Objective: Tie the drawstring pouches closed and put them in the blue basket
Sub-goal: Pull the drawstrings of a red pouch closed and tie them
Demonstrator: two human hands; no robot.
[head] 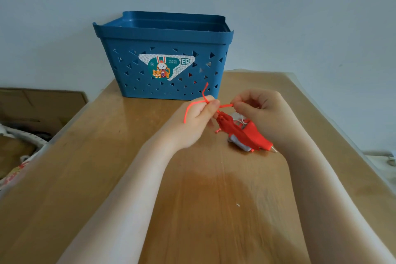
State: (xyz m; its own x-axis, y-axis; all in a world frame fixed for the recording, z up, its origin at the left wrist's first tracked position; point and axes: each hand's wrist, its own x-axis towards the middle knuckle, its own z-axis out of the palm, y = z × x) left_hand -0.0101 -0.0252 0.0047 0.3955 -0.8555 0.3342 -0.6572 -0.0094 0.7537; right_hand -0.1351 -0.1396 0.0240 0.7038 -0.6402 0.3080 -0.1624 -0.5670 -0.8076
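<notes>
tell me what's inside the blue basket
Only bits of red show through the holes in the basket front wall. The view is too low to see over its rim, so what they belong to stays hidden.

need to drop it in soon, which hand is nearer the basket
Left. The left hand sits just in front of the basket's near right corner; the right hand is farther right, past it.

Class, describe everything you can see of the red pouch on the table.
The red pouch looks like soft cloth, gathered at its neck and lying slanted on the wooden table, in front of the blue basket. A thin red drawstring runs from the neck; the left hand and the right hand each pinch it. Something grey-white lies under its lower edge.
</notes>
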